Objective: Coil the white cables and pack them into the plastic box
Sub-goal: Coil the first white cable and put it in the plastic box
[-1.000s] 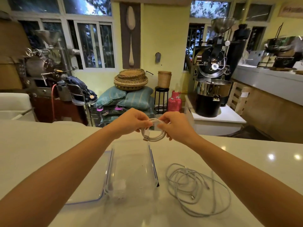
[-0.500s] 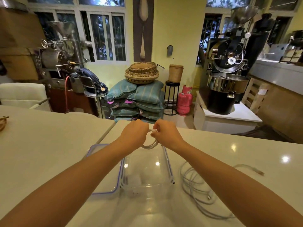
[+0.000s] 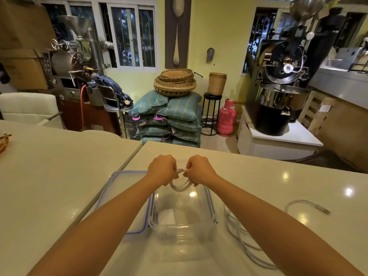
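Label on wooden crate (image 3: 325,108) beyond tabletop (image 3: 258,176): print too small to read. My left hand (image 3: 162,169) and my right hand (image 3: 200,169): fingers of both curled tight, pinching small coiled white cable (image 3: 180,186) from either side, above far end of plastic box (image 3: 211,204). Box stands open mid-tabletop between my forearms, with white block (image 3: 166,217) inside at near-left corner. Lid (image 3: 111,188) lies flat against box's left side. Loose white cables (image 3: 241,232) heaped just right of box, one plug end (image 3: 324,211) pointing toward right edge.
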A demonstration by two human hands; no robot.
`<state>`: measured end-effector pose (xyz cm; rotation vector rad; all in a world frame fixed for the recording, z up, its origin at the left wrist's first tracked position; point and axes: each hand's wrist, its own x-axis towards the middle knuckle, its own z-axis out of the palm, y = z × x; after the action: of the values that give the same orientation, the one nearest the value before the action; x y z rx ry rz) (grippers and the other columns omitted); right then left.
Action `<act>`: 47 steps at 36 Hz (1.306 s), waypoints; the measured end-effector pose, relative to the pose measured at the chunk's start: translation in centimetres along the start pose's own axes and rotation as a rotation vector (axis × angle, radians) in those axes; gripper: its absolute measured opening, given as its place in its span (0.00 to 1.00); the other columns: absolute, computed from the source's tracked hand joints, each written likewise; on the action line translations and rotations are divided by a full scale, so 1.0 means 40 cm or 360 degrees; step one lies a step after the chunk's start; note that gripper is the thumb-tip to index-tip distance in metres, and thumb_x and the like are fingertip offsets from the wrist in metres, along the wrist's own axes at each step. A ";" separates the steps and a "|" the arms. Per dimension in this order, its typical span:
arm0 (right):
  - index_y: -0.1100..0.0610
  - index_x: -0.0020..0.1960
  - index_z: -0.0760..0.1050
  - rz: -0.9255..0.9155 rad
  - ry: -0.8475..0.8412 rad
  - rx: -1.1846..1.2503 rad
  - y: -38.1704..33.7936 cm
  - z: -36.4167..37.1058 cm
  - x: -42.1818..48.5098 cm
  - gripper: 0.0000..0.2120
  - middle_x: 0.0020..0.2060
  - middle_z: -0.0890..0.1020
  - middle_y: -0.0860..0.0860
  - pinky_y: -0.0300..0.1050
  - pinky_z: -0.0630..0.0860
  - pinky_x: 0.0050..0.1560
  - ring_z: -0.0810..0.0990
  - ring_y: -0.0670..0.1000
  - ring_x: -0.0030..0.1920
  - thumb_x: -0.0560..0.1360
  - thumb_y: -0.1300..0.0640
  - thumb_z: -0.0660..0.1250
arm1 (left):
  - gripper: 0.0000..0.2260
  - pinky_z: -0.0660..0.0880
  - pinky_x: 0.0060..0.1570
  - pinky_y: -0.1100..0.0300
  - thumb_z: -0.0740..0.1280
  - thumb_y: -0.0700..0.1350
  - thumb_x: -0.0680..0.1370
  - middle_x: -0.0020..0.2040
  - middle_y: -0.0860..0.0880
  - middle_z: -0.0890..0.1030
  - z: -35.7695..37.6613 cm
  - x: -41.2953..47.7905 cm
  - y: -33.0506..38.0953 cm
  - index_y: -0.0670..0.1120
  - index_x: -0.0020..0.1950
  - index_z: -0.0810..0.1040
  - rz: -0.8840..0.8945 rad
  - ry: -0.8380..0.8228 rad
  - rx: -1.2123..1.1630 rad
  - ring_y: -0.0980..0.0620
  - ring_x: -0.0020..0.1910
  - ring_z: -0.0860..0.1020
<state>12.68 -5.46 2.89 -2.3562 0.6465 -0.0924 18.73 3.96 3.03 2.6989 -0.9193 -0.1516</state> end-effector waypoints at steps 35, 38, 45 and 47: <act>0.65 0.60 0.73 0.0111 -0.0123 -0.0295 0.027 0.101 0.100 0.14 0.30 0.66 0.56 0.38 0.62 0.30 0.59 0.47 0.27 0.76 0.62 0.63 | 0.11 0.74 0.55 0.57 0.61 0.42 0.79 0.59 0.42 0.79 0.074 0.090 0.005 0.40 0.59 0.76 0.0109 -0.0187 0.0793 0.44 0.57 0.78; 0.66 0.59 0.73 0.0118 -0.0145 -0.0301 0.023 0.098 0.096 0.13 0.27 0.61 0.52 0.35 0.55 0.25 0.59 0.47 0.27 0.76 0.62 0.63 | 0.11 0.74 0.56 0.56 0.61 0.40 0.78 0.59 0.41 0.78 0.074 0.088 0.004 0.39 0.59 0.75 0.0112 -0.0184 0.0811 0.44 0.57 0.78; 0.65 0.45 0.75 0.0174 -0.0126 -0.0232 0.023 0.105 0.099 0.05 0.28 0.62 0.51 0.34 0.56 0.26 0.59 0.47 0.27 0.75 0.63 0.64 | 0.12 0.73 0.57 0.56 0.61 0.38 0.78 0.60 0.41 0.78 0.073 0.083 0.008 0.40 0.60 0.75 0.0112 -0.0191 0.0801 0.44 0.58 0.77; 0.66 0.57 0.74 0.0168 -0.0116 -0.0206 0.026 0.109 0.103 0.12 0.30 0.67 0.53 0.36 0.59 0.27 0.62 0.48 0.28 0.75 0.63 0.63 | 0.12 0.73 0.57 0.56 0.61 0.39 0.78 0.60 0.41 0.78 0.072 0.081 0.008 0.40 0.60 0.75 0.0100 -0.0198 0.0779 0.44 0.58 0.77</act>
<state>16.88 -5.45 -1.54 -2.4312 0.7601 0.0844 20.57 1.07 0.36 3.1273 -1.2109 -0.0904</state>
